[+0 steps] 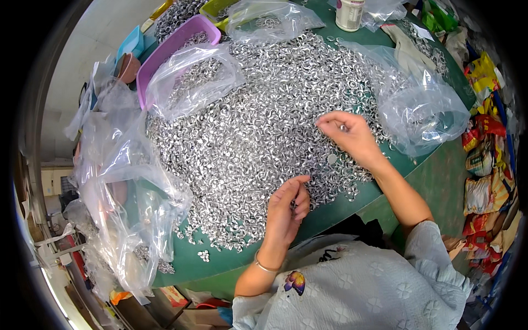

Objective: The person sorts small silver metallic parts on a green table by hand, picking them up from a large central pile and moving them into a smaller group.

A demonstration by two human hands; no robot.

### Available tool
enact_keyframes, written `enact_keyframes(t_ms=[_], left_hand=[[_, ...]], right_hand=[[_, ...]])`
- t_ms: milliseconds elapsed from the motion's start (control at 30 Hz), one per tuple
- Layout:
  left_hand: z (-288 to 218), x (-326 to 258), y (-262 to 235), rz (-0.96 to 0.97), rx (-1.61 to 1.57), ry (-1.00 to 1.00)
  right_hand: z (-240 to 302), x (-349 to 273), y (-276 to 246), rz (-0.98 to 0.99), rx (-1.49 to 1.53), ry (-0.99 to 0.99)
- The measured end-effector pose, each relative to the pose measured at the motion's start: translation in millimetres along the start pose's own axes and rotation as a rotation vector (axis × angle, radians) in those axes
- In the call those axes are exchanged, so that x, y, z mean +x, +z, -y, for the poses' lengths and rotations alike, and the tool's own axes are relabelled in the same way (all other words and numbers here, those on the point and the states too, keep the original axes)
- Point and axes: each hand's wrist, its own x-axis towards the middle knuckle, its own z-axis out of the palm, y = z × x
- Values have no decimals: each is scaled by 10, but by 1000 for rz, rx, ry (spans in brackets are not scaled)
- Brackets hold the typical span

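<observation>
A broad heap of small silvery metal rings (258, 121) covers most of the green table (220, 261). My left hand (287, 206) is over its near edge, fingers curled in and thumb against the index finger. Whatever those fingers may hold is hidden. Farther right, above the heap, my right hand (352, 136) has thumb and fingertips pinched together. Something shiny shows in the gap behind its fingers, but I cannot tell whether it is held or lies below. Between the hands a pale round disc (331, 158) lies on the rings.
Clear plastic bags lie at the left (124, 165) and right (423, 118). A purple bin (165, 52) and another clear bag (269, 19) are at the back, with a white tub (349, 14). A small ring cluster (204, 256) lies by the near edge. Colourful sacks (484, 165) are piled beyond the right side.
</observation>
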Motion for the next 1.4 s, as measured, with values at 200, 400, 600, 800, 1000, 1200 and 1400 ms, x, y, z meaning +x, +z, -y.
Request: enact_keyframes(t_ms=[200, 400, 600, 800, 1000, 1200, 1400], left_hand=[[-41, 15, -4, -9, 15, -5], [-44, 25, -21, -54, 2, 16], [-36, 58, 58, -57, 40, 9], [-15, 38, -27, -33, 9, 14], [-12, 18, -2, -59, 16, -8], [-7, -79, -61, -43, -41, 8], [57, -247, -156, -32, -97, 2]], right_hand=[[-254, 155, 121, -64, -618, -561], [-134, 81, -83, -44, -399, -138], [-209, 140, 96, -10, -876, -523], [-194, 95, 74, -72, -807, -543], [-226, 103, 21, -128, -793, -557], [-198, 30, -115, -170, -848, -471], [-109, -62, -69, -131, -553, -318]])
